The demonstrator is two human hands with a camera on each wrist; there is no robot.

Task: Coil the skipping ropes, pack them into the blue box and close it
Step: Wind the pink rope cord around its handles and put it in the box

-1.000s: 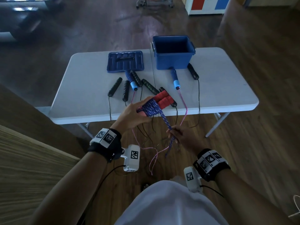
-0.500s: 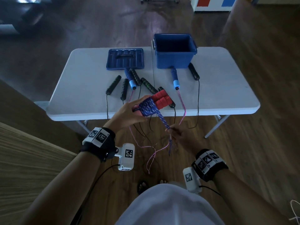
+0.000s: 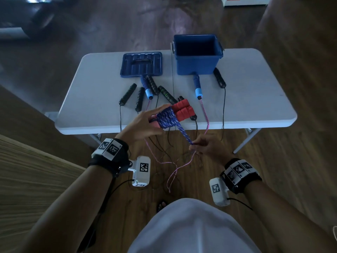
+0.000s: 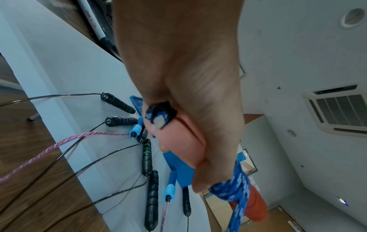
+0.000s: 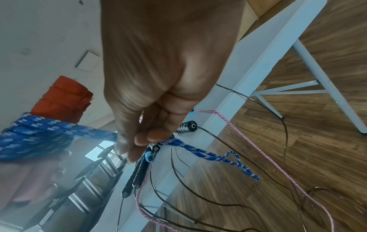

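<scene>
From the head view, the red handles (image 3: 182,111) are gripped in the left hand (image 3: 144,125) before the table (image 3: 255,99), the blue box (image 3: 197,61) unpacked. At the right wrist, the blue rope (image 5: 200,151) is pinched by the right hand (image 5: 158,87); its short tail is probably to be tucked next.

Left hand (image 4: 178,94) fills the left wrist view, fingers hidden behind palm and red handles (image 4: 256,205); lower handle end cut off behind blue rope (image 4: 238,191). Blue box (image 4: 178,169) mostly masked there, only one wall showing. In the right wrist view, right hand (image 5: 158,78) cropped by the top edge, left side smeared with blur. Pink rope (image 3: 175,170) and thin black cords tangled under the worktop (image 3: 255,99) edge in the head view, too fine to sort. Box floor too dark to read. Cabinet at top cut by the frame.
</scene>
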